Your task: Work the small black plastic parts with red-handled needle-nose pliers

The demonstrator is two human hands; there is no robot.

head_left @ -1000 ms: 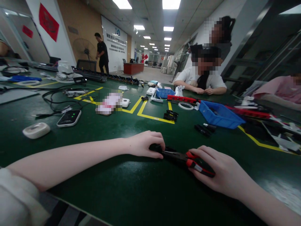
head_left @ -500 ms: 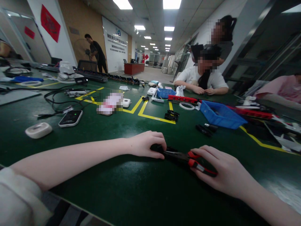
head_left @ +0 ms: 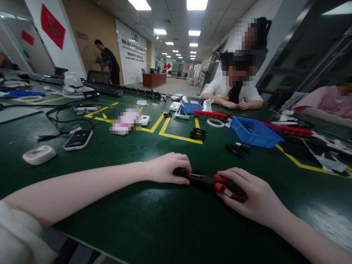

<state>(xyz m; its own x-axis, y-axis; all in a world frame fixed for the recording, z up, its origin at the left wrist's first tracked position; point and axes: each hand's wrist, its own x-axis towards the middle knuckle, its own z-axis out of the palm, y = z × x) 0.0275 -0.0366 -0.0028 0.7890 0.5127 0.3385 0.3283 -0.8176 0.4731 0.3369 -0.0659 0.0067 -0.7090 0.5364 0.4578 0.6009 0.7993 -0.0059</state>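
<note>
In my right hand (head_left: pixel 253 194) is a pair of pliers (head_left: pixel 220 185) with red and black handles, its dark jaws pointing left. My left hand (head_left: pixel 170 168) is closed with thumb and fingers around a small black part (head_left: pixel 179 172), most of which the fingers cover. The plier jaws reach up to the black part at the fingertips; whether they grip it I cannot make out. Both hands are low over the green table (head_left: pixel 154 220). Beyond them, several black pieces (head_left: pixel 198 134) lie at a yellow tape corner, and more black pieces (head_left: pixel 237 149) lie farther right.
A blue tray (head_left: pixel 254 132) stands at the right, with a white ring (head_left: pixel 215 123) near it. Toward the left are a phone (head_left: pixel 126 121), a black-faced device (head_left: pixel 78 139), a white oval object (head_left: pixel 39 154) and loose cables (head_left: pixel 55 113). Across the table sits a person (head_left: pixel 233 91).
The whole view has shifted slightly, so things appear a little farther left. Both hands keep their hold, and the plier handles look slightly closer to the left hand.
</note>
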